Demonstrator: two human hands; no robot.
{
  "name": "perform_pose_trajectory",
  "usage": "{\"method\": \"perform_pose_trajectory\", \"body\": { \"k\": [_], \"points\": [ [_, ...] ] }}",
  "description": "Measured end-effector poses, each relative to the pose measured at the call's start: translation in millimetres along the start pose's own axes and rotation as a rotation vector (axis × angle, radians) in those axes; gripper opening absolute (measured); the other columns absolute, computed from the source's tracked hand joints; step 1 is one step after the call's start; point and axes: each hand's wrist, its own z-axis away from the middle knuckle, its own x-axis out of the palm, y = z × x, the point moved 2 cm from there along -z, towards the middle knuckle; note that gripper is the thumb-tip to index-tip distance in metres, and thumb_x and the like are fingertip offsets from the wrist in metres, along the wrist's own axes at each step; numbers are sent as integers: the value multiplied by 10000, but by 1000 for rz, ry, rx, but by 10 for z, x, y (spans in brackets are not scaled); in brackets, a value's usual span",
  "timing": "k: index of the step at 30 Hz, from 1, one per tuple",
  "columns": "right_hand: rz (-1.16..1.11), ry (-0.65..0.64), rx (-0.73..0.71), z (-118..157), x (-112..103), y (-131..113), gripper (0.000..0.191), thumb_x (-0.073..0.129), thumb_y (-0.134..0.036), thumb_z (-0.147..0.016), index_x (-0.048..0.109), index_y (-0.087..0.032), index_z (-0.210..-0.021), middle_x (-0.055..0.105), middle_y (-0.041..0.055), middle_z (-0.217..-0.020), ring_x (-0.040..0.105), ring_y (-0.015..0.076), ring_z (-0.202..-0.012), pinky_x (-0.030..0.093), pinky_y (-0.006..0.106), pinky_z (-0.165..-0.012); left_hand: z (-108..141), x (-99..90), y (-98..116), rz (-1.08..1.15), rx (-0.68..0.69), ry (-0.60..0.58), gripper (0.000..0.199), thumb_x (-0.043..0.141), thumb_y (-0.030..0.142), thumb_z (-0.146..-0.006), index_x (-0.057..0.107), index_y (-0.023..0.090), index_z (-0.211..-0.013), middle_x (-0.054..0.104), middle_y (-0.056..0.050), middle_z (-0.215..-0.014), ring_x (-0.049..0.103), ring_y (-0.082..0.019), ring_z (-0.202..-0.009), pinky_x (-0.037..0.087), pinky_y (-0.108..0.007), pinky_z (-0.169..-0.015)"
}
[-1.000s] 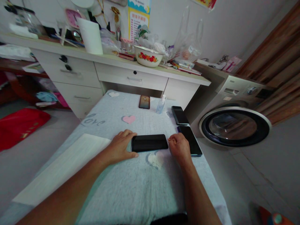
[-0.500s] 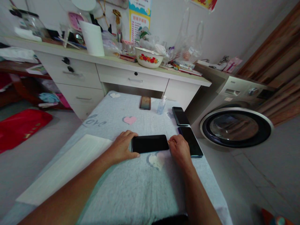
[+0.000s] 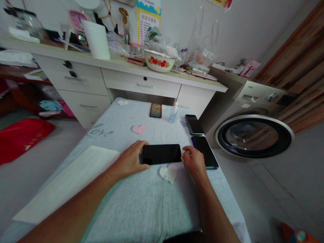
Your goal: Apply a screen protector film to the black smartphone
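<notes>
A black smartphone (image 3: 162,154) lies sideways, screen up, just above the cloth-covered table (image 3: 141,209) or on it; I cannot tell which. My left hand (image 3: 133,158) grips its left end, fingers along the far edge and thumb at the near edge. At the right end, my right hand (image 3: 193,160) is closed, its fingers curled with the tips at the phone's corner. Whether anything small is pinched there is hidden. Close beside the right hand lies a dark tablet-like device (image 3: 206,152), with another dark phone (image 3: 194,124) behind it.
A clear spray bottle (image 3: 173,113) and a brown-screened phone (image 3: 155,110) occupy the table's far end. On the left lies a long pale sheet (image 3: 68,182). Beyond stand a white desk (image 3: 144,86) bearing a flowered bowl (image 3: 159,61) and a washing machine (image 3: 253,114) at right.
The view has shifted slightly. My right hand's index finger has lifted a little off the phone's right end; the left hand keeps its grip.
</notes>
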Motion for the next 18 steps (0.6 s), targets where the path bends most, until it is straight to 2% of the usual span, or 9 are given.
{"method": "perform_pose_trajectory", "body": {
  "k": [4,10,18],
  "points": [
    [50,-49,37,-4,7,-1,344,423,-171,-759,674,-159,-994,689,63,-752,614,173,-703,407,230,-664,5,-6,19,20,7,7,569,677,277,-598,450,214,-1116,527,-33,-1003,520,-183,-843,420,-309,-734],
    [111,-140,21,-12,19,-35,272,431,-186,-757,696,-193,-816,682,55,-735,607,174,-715,380,234,-651,0,7,6,10,-32,11,624,687,279,-586,441,208,-1155,547,-41,-1007,525,-180,-817,412,-306,-730],
    [-34,-166,50,-24,41,-12,225,430,-178,-736,652,-187,-768,630,22,-586,567,150,-599,344,223,-562,-3,16,-8,-9,-89,-12,596,683,292,-601,442,254,-1145,563,25,-809,534,-160,-692,371,-262,-625]
  ]
}}
